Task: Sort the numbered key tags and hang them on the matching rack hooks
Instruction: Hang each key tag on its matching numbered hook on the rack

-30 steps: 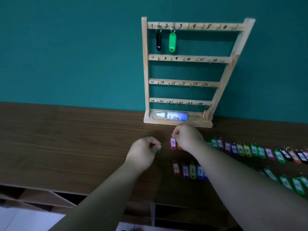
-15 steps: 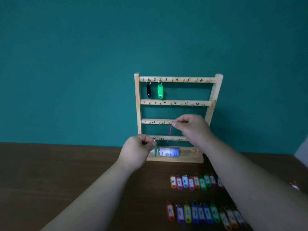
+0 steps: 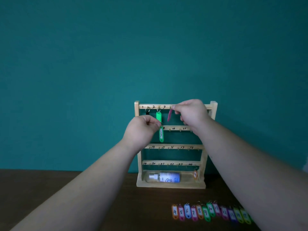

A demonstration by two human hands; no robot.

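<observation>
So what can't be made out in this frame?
Head view only.
Pink tag: edge-on, number unreadable.
Black tag: lower part behind left hand.
Rack labels 4 to 6: behind right hand.
Table tags past 11: blurred, then hidden by the right forearm.
Orange tag in the rack's base: number too small.

A plain teal wall [image 3: 100, 64] fills the view, dimly and evenly lit. Below it runs a dark brown wooden table [image 3: 50, 184].
</observation>
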